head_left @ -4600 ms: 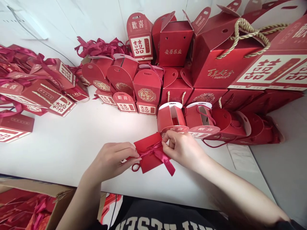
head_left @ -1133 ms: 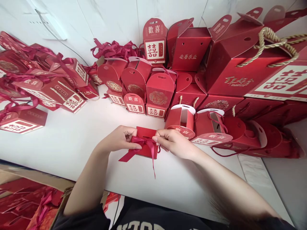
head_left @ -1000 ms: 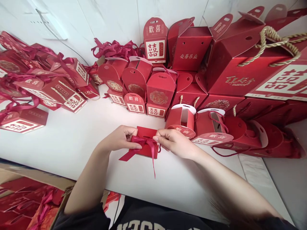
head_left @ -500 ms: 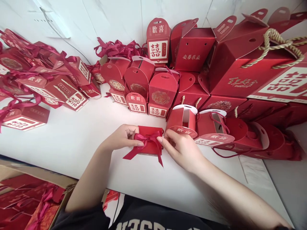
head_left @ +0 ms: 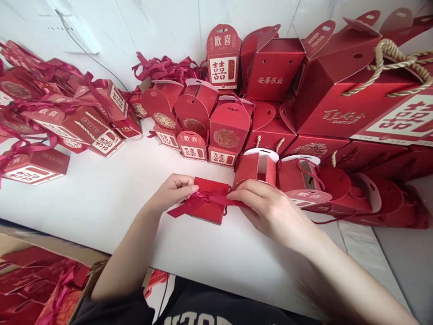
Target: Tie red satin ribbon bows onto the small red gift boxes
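Fingers of left hand [head_left: 171,193] and right hand [head_left: 270,212] pinching ribbon [head_left: 189,204], box [head_left: 210,213] seemingly lengthwise left-right

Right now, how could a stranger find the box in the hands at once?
On the white table, before the stacked red boxes, a small red box lies flat between the left hand and right hand. Unlike its cord-handled neighbours, it carries a dark red ribbon that both hands pinch.
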The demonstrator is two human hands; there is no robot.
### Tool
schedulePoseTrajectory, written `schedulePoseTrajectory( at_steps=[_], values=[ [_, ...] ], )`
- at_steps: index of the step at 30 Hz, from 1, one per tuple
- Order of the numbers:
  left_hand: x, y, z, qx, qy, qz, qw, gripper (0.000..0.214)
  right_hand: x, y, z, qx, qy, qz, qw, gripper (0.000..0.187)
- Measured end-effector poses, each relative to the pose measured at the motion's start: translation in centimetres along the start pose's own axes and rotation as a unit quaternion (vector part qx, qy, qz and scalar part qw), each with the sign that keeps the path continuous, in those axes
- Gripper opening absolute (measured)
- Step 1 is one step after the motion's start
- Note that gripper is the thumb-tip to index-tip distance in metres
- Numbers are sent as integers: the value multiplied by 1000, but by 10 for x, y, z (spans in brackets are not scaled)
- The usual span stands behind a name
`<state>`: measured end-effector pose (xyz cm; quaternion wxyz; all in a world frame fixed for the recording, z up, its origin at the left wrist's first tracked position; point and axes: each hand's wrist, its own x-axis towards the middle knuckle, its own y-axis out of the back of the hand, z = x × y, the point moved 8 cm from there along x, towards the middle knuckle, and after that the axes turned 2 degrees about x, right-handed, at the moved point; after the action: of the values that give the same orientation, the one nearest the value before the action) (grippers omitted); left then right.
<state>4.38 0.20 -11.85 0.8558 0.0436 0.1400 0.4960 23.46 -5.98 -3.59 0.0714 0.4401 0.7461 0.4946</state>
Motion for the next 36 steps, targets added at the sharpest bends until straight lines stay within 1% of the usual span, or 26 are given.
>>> schedulePoseTrajectory(
  at_steps=[3,5,8,12,16,19,21,22,23,24,27,29,32,34,36],
  values=[
    [2,3,-4,20,11,31,999,42,0,-1,-9,-62,56,-42,996,23],
    [2,3,-6,37,18,41,998,42,-1,-4,-13,-94,86,-72,989,25],
    [3,2,-6,54,22,37,998,41,-2,-10,-12,-112,96,-112,983,25],
    [5,-2,-4,74,15,34,997,41,-3,-17,-5,-66,68,-162,982,26],
    [5,-6,0,84,3,25,996,42,-3,-17,0,-19,23,-187,982,28],
    [4,-12,2,79,-3,-16,997,40,-13,-20,8,2,-32,-241,970,26],
    [2,-17,1,74,0,-54,996,38,-22,-21,13,40,-67,-285,955,16],
    [1,-18,0,73,2,-67,995,37,-25,-20,15,69,-84,-297,949,10],
    [1,-18,0,75,4,-74,994,37,-26,-19,16,105,-103,-299,943,8],
    [1,-19,-1,77,7,-78,994,38,-25,-17,17,147,-125,-287,938,12],
    [0,-19,-3,76,18,-81,994,38,-13,-18,24,267,-197,-199,922,20],
    [-1,-20,-3,74,24,-87,993,37,-5,-29,29,303,-235,-156,910,23],
    [-2,-20,-1,81,22,-88,993,36,0,-51,37,326,-265,-139,897,22],
    [-2,-18,0,88,19,-86,992,37,0,-62,39,347,-264,-146,888,25],
    [-3,-17,1,90,15,-90,992,37,-1,-66,39,370,-254,-162,879,28]
  ],
)
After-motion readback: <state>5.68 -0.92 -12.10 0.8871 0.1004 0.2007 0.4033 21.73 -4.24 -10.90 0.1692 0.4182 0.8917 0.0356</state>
